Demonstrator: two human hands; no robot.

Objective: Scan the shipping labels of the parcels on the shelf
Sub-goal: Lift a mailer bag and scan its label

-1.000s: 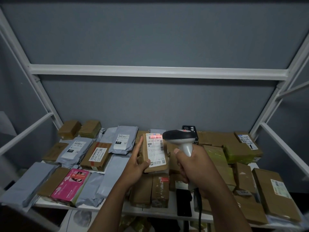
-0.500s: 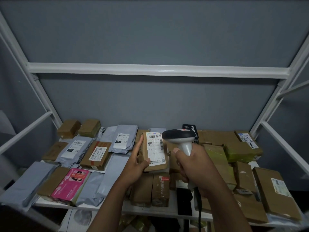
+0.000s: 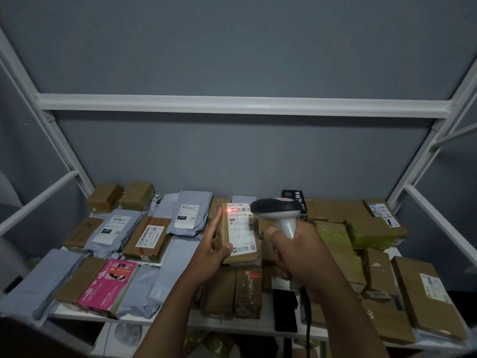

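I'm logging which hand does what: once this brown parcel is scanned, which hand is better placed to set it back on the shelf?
Left. The left hand already grips the brown parcel, thumb on its label, just above the shelf. The right hand is wrapped round the scanner handle, so it is probably not free.

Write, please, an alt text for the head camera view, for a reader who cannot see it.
A left hand holds a brown parcel upright while the right hand aims a scanner at its label, where a red light falls on the barcode. Below them, a white shelf carries many brown, grey and pink parcels.
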